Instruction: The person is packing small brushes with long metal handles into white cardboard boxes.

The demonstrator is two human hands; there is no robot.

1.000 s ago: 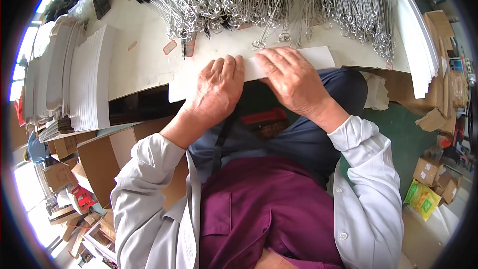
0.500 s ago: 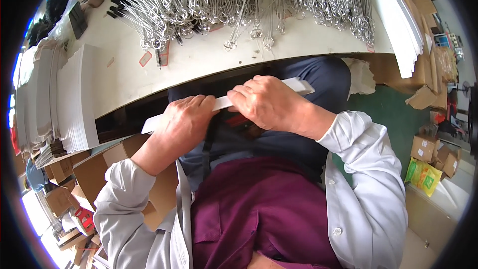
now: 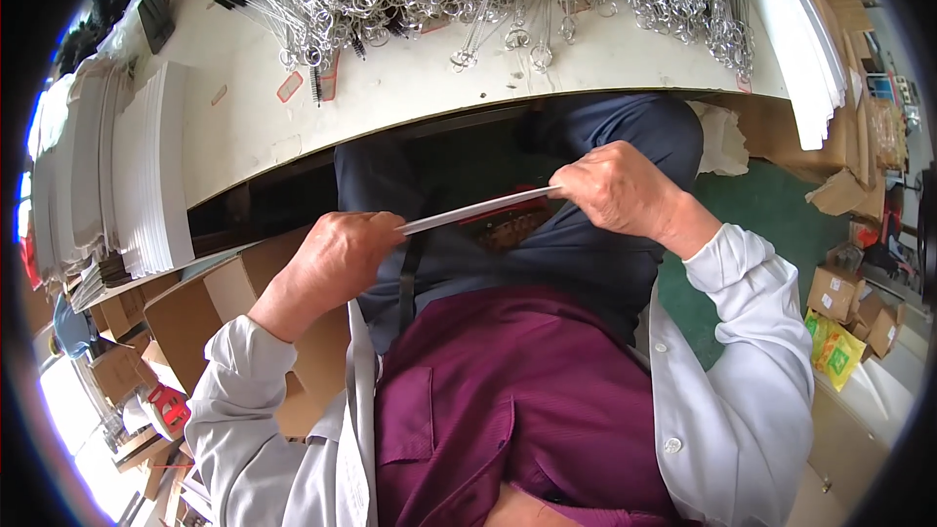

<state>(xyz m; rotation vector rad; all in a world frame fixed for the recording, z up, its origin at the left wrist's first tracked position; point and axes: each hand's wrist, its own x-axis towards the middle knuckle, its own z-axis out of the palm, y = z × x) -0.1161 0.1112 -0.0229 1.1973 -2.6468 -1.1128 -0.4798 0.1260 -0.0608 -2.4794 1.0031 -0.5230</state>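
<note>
Your left hand (image 3: 346, 244) and right hand (image 3: 617, 187) are closed on opposite ends of a thin white strip (image 3: 478, 210), held clear of the worktable (image 3: 254, 137), just off its near edge. Whether the strip is finished can't be told from this edge-on view. Ring-ended wire brushes (image 3: 390, 0) lie heaped toward the table's far side, none in your hands; white card stacks (image 3: 161, 176) stand at its left end, untouched by you.

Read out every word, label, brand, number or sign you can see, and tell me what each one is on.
Yellow-green bag: printing, too small to read.
Cardboard box: labels, too blurred to read.
Red-edged paper tag: nothing readable.
Held white strip: no text visible.
</note>
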